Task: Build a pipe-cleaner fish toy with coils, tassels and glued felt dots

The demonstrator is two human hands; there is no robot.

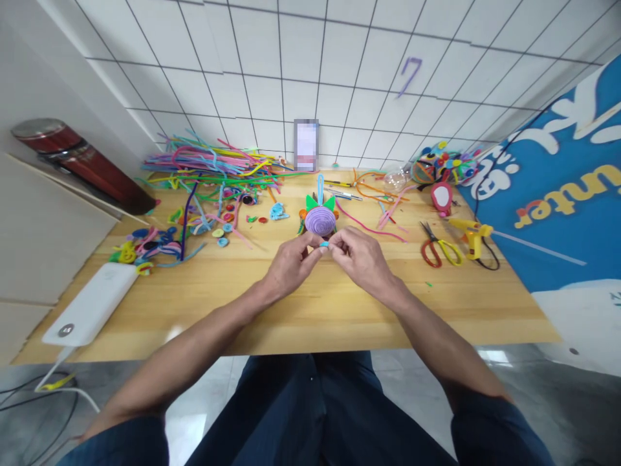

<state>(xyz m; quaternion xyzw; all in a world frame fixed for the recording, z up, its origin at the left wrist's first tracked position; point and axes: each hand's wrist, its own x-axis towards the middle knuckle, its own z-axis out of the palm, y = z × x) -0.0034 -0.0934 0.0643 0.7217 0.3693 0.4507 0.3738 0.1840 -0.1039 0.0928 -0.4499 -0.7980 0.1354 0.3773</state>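
Both hands meet over the middle of the wooden table, fingertips pinched around a small light-blue piece (pixel 325 244), which looks like a bit of pipe cleaner; most of it is hidden by the fingers. My left hand (pixel 294 262) grips it from the left, and my right hand (pixel 359 259) from the right. Just beyond the fingertips sits a craft figure (pixel 320 221) with a purple coiled disc, green pointed pieces, orange bits at its sides and a light-blue loop on top. Whether the hands touch the figure I cannot tell.
Pipe cleaners (pixel 208 158) and loose buttons (pixel 228 220) lie at left, near a white power bank (pixel 92 304) and a red thermos (pixel 82 165). Scissors (pixel 440 246), a yellow glue gun (pixel 473 238) and a button jar (pixel 427 169) are at right. A phone (pixel 306 145) leans on the wall.
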